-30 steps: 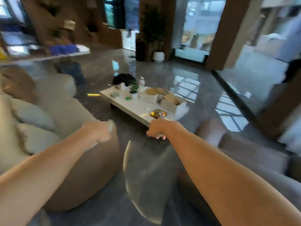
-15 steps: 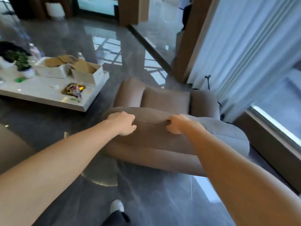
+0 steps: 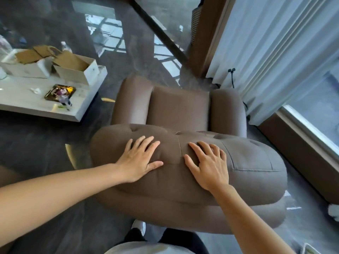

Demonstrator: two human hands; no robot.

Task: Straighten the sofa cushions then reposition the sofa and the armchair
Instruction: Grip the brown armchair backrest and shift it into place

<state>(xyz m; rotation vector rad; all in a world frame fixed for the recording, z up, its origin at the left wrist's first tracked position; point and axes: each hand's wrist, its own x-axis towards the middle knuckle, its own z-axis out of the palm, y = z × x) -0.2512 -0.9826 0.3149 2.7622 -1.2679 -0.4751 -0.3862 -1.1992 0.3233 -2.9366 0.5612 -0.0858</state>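
On top of the armchair's backrest, we press both palms flat.

Below us the brown armchair (image 3: pixel 178 107) faces away, between the white coffee table (image 3: pixel 80 107) and the pale curtain (image 3: pixel 271 43). Our left hand (image 3: pixel 140 161) and right hand (image 3: pixel 211 165) lie side by side on its padded back, fingers (image 3: pixel 146 143) spread and extended, gripping nothing, only touching fabric.

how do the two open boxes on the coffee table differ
The nearer box stands at the corner of the coffee table, and its inside looks mostly bare; the farther box stands to its left, with brown flaps or paper bunched at its top. The nearer box shows a full side and end; the farther one is partly hidden behind it. Both are pale outside, brown inside, and open.
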